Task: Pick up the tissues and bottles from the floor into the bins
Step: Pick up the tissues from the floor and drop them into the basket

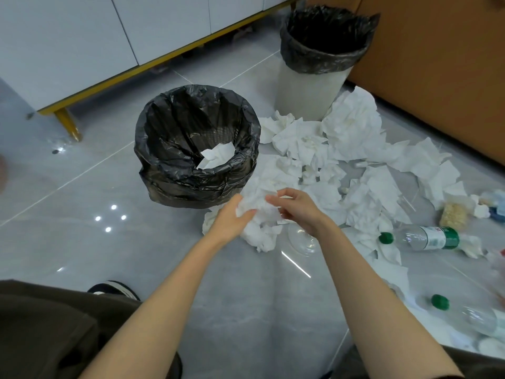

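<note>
Grips a crumpled wad (259, 214) of tissues between both hands: left hand (231, 218) with fingers and thumb curled onto its left side, right hand (296, 212) pinching its right side with bent fingers. Holds it low over the floor (123, 236), just right of the near bin (164, 184); cannot tell whether it touches the tissues beneath. Inside that black-lined bin, one tissue (217, 155). Behind it, a taller white far bin (303, 88), also black-lined. From the far bin's foot and spreading right across the floor, a loose heap (352, 132) of tissues. Under the right wrist, a clear bottle (300, 243). Further right, a labelled bottle (429, 237) with green cap, lying flat. Toward the floor's lower right, a third bottle (472, 318), green-capped too. At lower left, a shoe (114, 289).
</note>
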